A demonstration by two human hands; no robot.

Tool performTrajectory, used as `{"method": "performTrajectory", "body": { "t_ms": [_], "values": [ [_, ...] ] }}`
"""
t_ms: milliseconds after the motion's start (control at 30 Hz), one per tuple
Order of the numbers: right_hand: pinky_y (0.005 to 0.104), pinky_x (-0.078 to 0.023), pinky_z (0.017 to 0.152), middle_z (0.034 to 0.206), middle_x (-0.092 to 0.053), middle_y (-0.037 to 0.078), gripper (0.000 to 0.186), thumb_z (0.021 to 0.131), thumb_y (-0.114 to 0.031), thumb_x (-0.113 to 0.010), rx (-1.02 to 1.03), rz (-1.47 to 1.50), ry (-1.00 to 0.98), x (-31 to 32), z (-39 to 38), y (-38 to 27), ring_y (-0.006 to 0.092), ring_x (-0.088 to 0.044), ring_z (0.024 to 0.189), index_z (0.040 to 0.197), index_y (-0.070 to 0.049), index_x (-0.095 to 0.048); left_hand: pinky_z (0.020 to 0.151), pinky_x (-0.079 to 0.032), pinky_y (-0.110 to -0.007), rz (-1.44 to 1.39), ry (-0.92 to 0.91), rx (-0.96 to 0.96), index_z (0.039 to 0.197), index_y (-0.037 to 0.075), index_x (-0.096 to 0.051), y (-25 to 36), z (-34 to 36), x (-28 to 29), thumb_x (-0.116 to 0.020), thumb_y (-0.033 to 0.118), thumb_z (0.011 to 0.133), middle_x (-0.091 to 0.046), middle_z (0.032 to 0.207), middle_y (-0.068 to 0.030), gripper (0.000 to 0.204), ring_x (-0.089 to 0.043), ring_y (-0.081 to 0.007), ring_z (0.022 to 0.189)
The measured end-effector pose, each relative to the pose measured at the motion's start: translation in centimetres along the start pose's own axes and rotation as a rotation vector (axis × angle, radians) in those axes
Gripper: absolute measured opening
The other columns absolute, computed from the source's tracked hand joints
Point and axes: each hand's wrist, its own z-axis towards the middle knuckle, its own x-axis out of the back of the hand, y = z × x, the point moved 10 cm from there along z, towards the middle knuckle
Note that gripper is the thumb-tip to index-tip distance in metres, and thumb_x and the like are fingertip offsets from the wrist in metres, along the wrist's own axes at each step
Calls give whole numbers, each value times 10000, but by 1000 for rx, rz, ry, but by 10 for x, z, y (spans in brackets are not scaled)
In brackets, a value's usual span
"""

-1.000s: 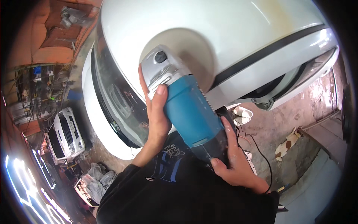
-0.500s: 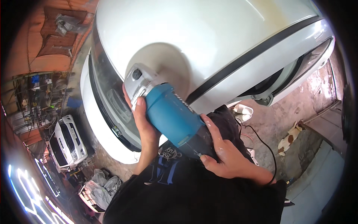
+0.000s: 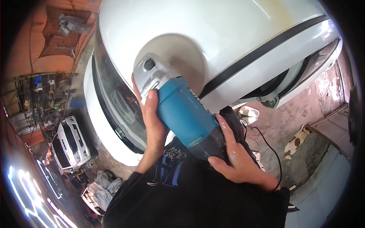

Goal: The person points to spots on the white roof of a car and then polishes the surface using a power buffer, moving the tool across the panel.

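A rotary polisher (image 3: 186, 112) with a teal body, silver head and dark rear end lies across the middle of the view. Its round pad (image 3: 173, 47) is blurred and rests against the white car roof (image 3: 213, 22). My left hand (image 3: 154, 121) is wrapped round the silver head and front of the body, thumb on top. Around the dark rear end closes my right hand (image 3: 237, 159), with whitish specks on its fingers. The undersides of both grips are hidden.
The windshield (image 3: 118, 91) curves down on the left. From near my right arm a black cord (image 3: 272, 146) runs to the floor. White slippers (image 3: 249, 114) and a white-brown dog (image 3: 296, 142) are at right. Another white car (image 3: 70, 144) stands at far left.
The polisher, with both hands on it, has shifted right and slightly up across the roof. Both hands keep their hold.
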Motion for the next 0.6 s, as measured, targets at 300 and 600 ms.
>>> {"method": "performTrajectory", "body": {
  "t_ms": [300,600],
  "values": [
    [432,-534,861,1308,-552,356,994,922,-299,-691,65,-16,195,23,-10,-5,495,-669,1006,1580,-11,-4,1036,-456,-396,31,-82,3,1616,165,-96,4,15,-41,-588,360,960,-438,1437,-208,843,-520,-295,1241],
    [470,-532,833,978,-679,319,1118,832,-389,-791,71,-26,-49,-9,35,18,492,-675,894,1591,-109,-19,864,-565,-375,142,171,-63,1551,125,-277,10,-4,29,-407,367,1034,-602,1246,-174,585,-655,-263,1038]
  ]
}}
